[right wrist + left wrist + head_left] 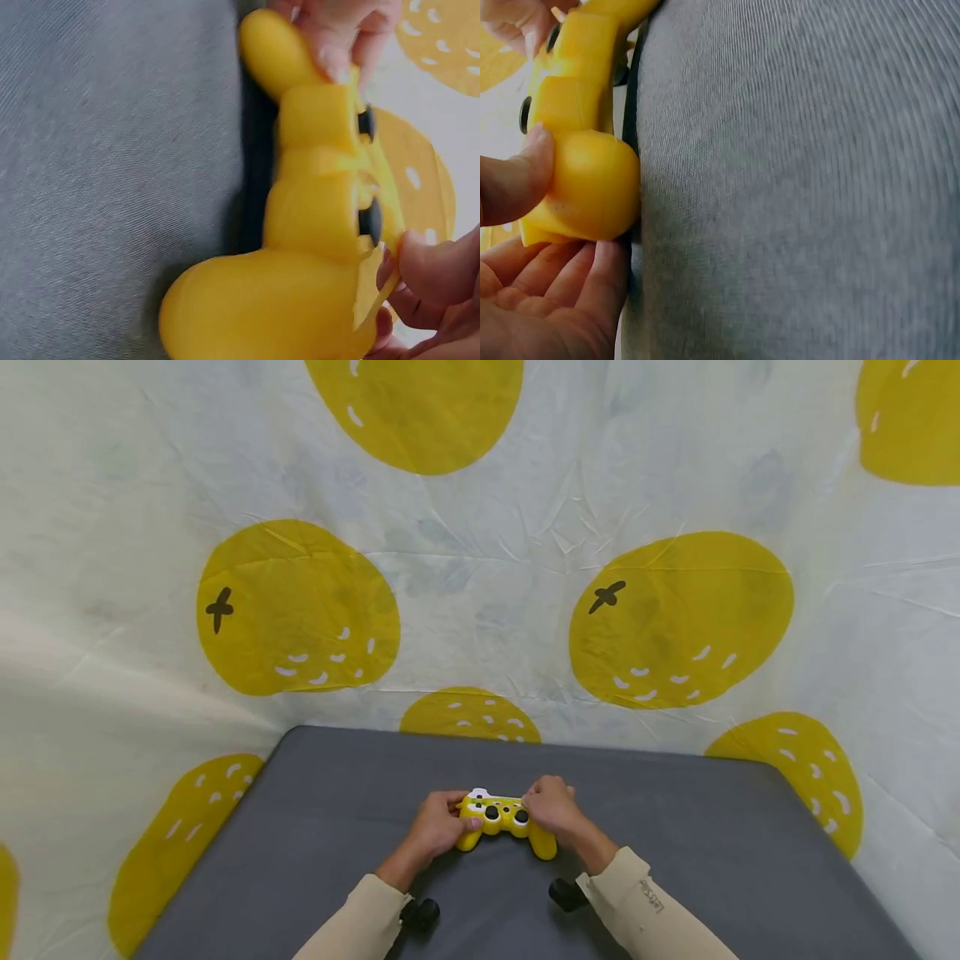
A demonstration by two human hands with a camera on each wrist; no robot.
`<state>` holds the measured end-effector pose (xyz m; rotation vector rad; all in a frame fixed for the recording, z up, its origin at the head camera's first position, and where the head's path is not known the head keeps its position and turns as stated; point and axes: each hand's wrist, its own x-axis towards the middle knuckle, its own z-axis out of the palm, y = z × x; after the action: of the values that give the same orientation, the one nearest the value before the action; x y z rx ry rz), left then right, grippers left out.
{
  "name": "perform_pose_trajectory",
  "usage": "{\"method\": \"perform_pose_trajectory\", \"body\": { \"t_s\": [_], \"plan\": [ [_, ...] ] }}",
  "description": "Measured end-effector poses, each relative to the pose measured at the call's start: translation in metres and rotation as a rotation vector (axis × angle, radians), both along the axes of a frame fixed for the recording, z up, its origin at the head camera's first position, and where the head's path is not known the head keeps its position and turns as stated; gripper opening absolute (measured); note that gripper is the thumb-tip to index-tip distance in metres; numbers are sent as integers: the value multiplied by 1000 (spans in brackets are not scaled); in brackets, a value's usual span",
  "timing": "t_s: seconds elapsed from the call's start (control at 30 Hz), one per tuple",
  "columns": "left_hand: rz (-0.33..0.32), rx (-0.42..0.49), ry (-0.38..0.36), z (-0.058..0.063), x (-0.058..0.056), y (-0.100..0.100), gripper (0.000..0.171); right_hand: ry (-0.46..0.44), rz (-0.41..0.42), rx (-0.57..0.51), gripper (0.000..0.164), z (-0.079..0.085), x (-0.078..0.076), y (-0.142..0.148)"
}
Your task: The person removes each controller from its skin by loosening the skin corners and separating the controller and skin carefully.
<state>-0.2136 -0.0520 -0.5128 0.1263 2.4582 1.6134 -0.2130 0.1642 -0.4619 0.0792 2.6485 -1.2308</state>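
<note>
A yellow game controller (506,823) with black thumbsticks and white areas along its top is held just above the grey surface. My left hand (438,822) grips its left side; in the left wrist view the thumb (534,161) lies on the top face and the fingers bend beneath the rounded handle (596,184). At the upper right corner, my right hand (555,806) pinches a thin yellow edge (367,298) that stands away from the body, like a soft cover. The right handle (255,304) hangs free of the fingers. The controller's underside is hidden.
A dark grey padded table (360,793) lies under both hands. Behind and beside it hangs a pale cloth (480,610) printed with large yellow fruit. Black wrist devices (420,913) protrude below the beige sleeves (360,918).
</note>
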Motion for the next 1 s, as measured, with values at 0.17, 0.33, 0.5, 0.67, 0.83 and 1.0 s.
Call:
{"method": "perform_pose_trajectory", "body": {
  "t_s": [0.17,0.33,0.5,0.67,0.83,1.0],
  "plan": [
    [34,-25,15,2,3,3,54,-19,-12,-85,38,5,6,0],
    [59,-58,12,5,6,5,55,8,15,-170,27,3,13,5],
    [57,-44,21,3,6,4,54,76,71,-138,22,0,15,9],
    [43,-34,30,2,6,1,53,247,124,-6,24,-7,15,4],
    [37,-34,35,3,4,0,54,259,10,6,20,-10,12,-5],
    [23,-37,19,2,3,3,54,277,-14,90,21,-7,9,-5]
  ]
}}
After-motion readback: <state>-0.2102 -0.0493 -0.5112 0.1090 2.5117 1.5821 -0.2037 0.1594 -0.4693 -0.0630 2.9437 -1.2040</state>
